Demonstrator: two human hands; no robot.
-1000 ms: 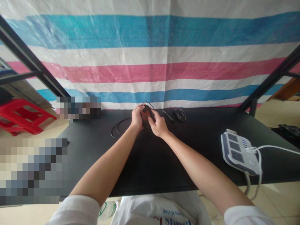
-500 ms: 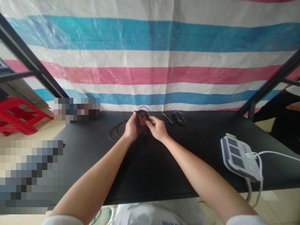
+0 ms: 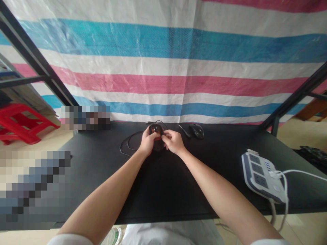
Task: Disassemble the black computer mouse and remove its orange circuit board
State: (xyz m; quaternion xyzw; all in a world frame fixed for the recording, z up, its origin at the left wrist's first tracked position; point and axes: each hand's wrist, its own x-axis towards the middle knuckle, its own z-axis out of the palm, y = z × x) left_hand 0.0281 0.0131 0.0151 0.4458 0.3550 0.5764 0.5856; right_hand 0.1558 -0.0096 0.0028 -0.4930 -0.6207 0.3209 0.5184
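Near the back middle of the black table, my left hand point(image 3: 147, 142) is closed round the left side of an opened mouse point(image 3: 156, 128), its thumb over the reddish-brown inside. My right hand point(image 3: 174, 141) pinches the right edge of the same mouse, fingertips close to the left thumb. A thin black cable point(image 3: 122, 145) loops on the table to the left, and more of it shows behind the mouse. To the right of my right hand lie a slim screwdriver point(image 3: 184, 131) and a black mouse shell point(image 3: 197, 131).
A white power strip point(image 3: 264, 177) with white cables lies at the right of the black table point(image 3: 163, 190). Metal frame bars rise on both sides before a striped sheet point(image 3: 143, 83). A red stool point(image 3: 22, 122) stands at the left, near blurred patches.
My left thumb has moved onto the inside of the mouse, and the mouse has turned slightly. My right fingers have shifted along its edge. The view has shifted slightly; the dark-clothed person at right is gone.
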